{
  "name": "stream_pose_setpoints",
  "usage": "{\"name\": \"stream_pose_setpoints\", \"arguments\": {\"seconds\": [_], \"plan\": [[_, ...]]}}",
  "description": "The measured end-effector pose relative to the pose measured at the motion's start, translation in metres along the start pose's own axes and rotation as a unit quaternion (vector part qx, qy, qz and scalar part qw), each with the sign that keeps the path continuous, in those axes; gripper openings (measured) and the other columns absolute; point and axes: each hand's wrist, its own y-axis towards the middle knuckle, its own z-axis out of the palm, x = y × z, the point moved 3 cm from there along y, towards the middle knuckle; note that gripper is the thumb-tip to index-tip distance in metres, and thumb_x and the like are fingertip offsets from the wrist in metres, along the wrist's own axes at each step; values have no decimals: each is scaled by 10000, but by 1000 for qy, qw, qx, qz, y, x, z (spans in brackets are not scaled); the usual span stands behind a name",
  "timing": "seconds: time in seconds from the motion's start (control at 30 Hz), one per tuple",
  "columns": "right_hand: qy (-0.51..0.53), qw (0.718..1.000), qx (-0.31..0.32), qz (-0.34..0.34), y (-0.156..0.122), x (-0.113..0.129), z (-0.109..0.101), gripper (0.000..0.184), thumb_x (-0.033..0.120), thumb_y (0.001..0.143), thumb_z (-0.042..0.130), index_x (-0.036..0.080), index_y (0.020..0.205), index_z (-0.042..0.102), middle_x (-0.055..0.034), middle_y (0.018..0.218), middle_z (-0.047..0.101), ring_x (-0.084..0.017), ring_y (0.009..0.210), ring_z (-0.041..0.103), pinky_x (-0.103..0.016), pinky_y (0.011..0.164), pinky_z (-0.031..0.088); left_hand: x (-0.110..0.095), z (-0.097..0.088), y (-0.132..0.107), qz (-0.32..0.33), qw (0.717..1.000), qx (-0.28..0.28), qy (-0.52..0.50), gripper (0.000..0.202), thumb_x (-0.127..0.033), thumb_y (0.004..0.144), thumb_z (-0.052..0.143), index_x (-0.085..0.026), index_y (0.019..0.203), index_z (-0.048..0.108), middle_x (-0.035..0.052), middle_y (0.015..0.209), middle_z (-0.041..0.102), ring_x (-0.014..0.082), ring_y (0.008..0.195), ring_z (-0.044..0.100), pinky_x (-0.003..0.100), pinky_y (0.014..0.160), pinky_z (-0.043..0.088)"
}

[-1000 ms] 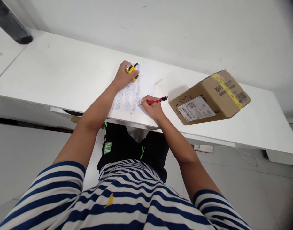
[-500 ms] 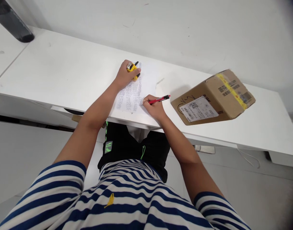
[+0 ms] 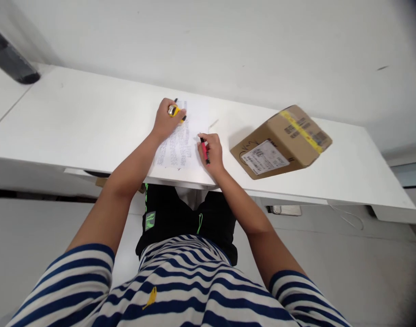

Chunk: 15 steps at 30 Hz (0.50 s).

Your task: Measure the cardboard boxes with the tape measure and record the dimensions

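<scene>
Fingers of my left hand are wrapped round a yellow and black tape measure over the upper left of a sheet of paper. Dense handwriting covers much of the sheet, though the words are too small to read. A red and black pen is held in the fingers of my right hand, at the sheet's right side. The pen's black end points away from me and its red end towards me.
To the right, a taped cardboard box with a printed label stands on the white table. A dark cylindrical object is at the far left. The wall rises behind the table's back edge.
The pen has turned in my right hand, from pointing off to the right to lying along the fingers. My left hand still grips the tape measure. The whole view has shifted a little.
</scene>
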Motion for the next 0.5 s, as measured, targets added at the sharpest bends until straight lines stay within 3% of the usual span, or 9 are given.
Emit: {"name": "stream_pose_setpoints", "arguments": {"seconds": [0.2,0.33,0.5], "plan": [[10,997,9,80,12,-10,12,458,212,923,556,222,1372,650,-92,1210,660,-145,685,550,-385,840,589,-13,-18,4,-21,997,-54,45,295,-293,895,792,-235,1005,525,6,1032,570,149,968,566,333,948,498],[21,994,28,102,13,-3,13,507,261,920,574,230,1424,614,-79,1226,710,-141,669,552,-371,816,569,-18,-23,5,-41,996,-72,27,267,-244,897,760,-223,1009,519,18,1058,554,145,957,546,348,938,482],[28,990,74,118,11,11,9,568,327,951,581,233,1510,533,-30,1139,751,-129,656,572,-318,766,527,-22,-23,3,-50,996,-74,26,291,-322,888,757,-238,999,502,19,1068,540,150,946,531,362,919,469]]}}
